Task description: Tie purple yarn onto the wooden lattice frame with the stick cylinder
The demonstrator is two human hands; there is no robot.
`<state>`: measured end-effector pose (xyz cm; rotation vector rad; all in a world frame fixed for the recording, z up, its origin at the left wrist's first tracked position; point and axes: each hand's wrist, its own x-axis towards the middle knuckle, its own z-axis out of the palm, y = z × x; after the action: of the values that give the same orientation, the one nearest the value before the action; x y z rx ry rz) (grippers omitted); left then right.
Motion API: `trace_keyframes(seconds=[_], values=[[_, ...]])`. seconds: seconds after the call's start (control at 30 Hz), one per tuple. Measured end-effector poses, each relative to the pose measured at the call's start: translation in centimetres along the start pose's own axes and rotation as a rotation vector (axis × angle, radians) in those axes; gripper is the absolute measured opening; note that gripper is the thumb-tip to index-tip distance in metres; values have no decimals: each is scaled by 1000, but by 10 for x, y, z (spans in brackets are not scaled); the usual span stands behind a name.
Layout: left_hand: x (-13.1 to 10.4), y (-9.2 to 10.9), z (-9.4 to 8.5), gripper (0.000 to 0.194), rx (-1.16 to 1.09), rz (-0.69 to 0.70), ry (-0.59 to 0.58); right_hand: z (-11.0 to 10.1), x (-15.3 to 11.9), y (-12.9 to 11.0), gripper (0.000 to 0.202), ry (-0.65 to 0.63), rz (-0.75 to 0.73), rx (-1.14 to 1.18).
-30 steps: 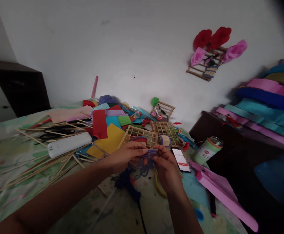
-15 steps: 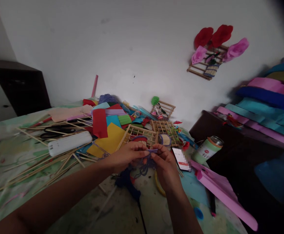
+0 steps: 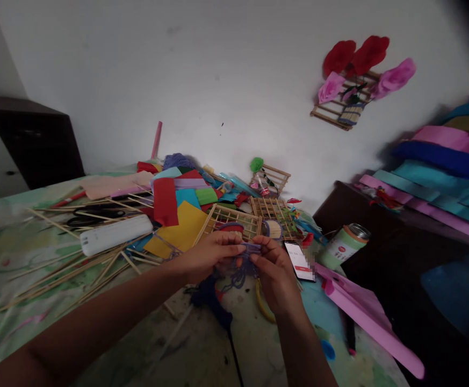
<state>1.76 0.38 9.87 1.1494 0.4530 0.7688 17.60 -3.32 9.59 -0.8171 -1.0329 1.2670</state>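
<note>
My left hand (image 3: pixel 212 257) and my right hand (image 3: pixel 274 269) each had a narrow pinch, thumb to fingers, on a short length of thin purple yarn (image 3: pixel 252 248), held up over the table in front of me, between the fingertips. More of it, a loose tangle of purple yarn (image 3: pixel 239 279), hung below, next to the dark blue glue gun (image 3: pixel 212 305).

Done, as far as I could judge: two tan lattice frames of thin wooden sticks (image 3: pixel 204 226) (image 3: pixel 274 208) looked assembled, and a small pale stick piece with purple edging (image 3: pixel 273 230) beside them looked finished. A red-topped piece (image 3: pixel 231 228) sat at the nearer frame (my fingers partly hid it).

Left, my guess: the yarn work, since the tangle looked unfastened; whether any knot was tied, I couldn't tell. Plenty of loose tan wooden sticks (image 3: pixel 63 280) lay unused on my left.
</note>
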Motion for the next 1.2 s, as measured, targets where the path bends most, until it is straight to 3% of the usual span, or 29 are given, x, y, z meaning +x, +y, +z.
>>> trace_keyframes(seconds=[0.73, 0.97, 1.2], values=[[-2, 4, 4, 28, -18, -23, -6, 1, 0, -4, 23, 11, 17, 87], [0, 1, 2, 28, -117, -24, 9, 1, 0, -4, 22, 24, 25, 83], [0, 2, 3, 24, -15, -11, 37, 0, 1, -2, 24, 38, 24, 38]])
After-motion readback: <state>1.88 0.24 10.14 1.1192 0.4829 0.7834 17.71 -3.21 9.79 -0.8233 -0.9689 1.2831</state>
